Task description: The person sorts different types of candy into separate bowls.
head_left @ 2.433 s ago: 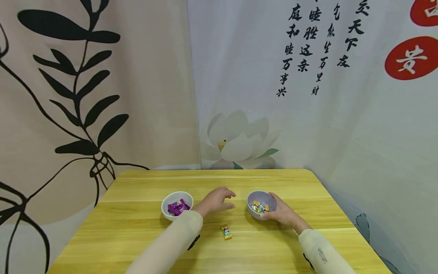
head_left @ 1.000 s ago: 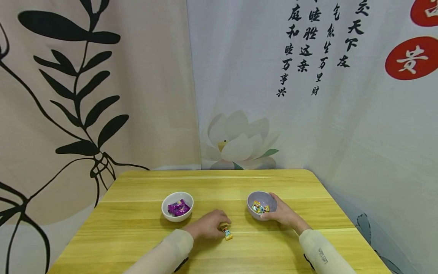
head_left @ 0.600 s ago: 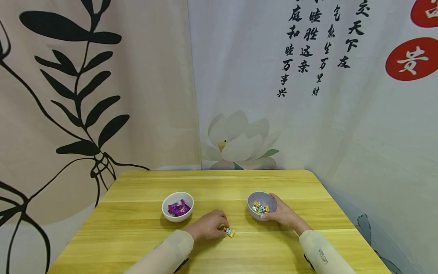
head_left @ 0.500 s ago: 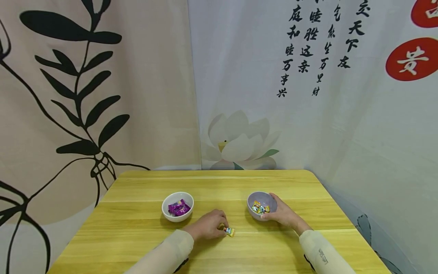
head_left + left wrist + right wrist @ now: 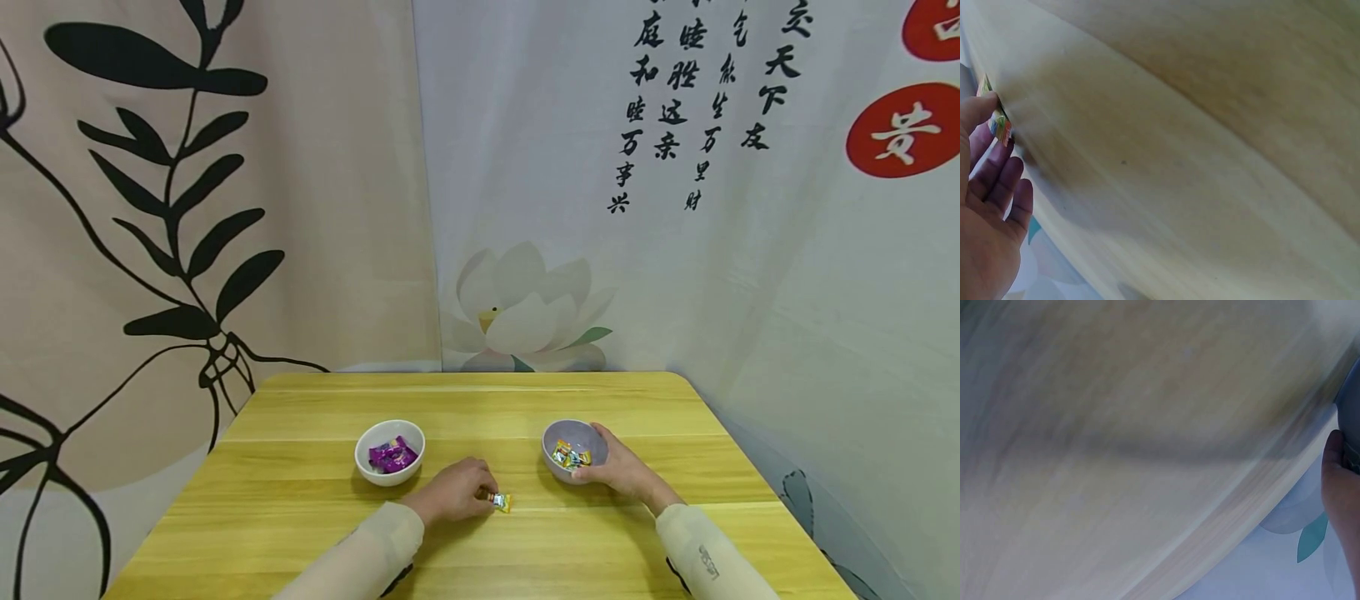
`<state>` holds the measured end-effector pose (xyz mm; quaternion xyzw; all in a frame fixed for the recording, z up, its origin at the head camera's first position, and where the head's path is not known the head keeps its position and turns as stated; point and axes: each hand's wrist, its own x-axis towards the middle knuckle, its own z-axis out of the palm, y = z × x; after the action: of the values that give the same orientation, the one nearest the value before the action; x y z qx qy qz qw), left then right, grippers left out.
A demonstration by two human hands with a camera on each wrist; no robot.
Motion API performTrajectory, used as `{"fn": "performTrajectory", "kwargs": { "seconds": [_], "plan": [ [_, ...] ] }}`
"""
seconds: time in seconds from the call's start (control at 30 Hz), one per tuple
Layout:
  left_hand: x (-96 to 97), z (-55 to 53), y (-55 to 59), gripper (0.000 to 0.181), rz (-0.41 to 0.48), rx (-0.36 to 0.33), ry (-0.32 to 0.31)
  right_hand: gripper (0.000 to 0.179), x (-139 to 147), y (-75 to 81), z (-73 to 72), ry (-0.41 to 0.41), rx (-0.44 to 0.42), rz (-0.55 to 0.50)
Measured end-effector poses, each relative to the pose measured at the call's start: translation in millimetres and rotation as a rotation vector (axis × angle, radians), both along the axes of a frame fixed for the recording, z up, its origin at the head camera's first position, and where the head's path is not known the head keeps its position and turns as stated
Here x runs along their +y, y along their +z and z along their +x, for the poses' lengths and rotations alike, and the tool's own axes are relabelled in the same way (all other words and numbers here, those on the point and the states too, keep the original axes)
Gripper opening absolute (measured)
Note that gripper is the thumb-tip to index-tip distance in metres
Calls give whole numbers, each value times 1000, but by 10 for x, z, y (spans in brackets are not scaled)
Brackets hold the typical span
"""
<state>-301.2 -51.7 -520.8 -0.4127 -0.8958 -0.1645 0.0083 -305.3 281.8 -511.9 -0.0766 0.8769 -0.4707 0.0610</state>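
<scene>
In the head view my left hand pinches a small yellow wrapped candy low over the middle of the table. The left wrist view shows the same candy between thumb and fingers, with the other fingers loosely bent. My right hand grips the right side of a greyish-purple bowl, thumb in front and fingers behind. Inside that bowl lie several gold-and-silver wrapped candies. Only a sliver of the bowl and part of the right hand appear in the right wrist view.
A white bowl with purple wrapped candies stands left of the left hand. The wooden table ends at a far edge before a printed cloth backdrop.
My left hand came down from beside the white bowl to the loose candy and pinched it. The candy has turned from pointing toward me to lying sideways. The right hand stays on its bowl.
</scene>
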Motion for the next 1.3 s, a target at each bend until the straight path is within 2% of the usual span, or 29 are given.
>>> {"fn": "performTrajectory", "kwargs": {
  "seconds": [0.37,0.6,0.97,1.13,1.3],
  "plan": [
    [-7,-6,-15,18,-16,-13,23,113,-5,6,9,2,3,4],
    [-20,-1,-5,15,14,-5,19,112,-4,3,10,-1,-12,1],
    [-9,-62,14,17,63,-35,88,113,0,-10,-7,-1,-3,1],
    [24,-72,86,15,100,-54,116,112,2,-15,-9,-3,11,12],
    [64,-106,161,13,123,-39,141,112,3,-14,4,-5,13,16]
  ]
}}
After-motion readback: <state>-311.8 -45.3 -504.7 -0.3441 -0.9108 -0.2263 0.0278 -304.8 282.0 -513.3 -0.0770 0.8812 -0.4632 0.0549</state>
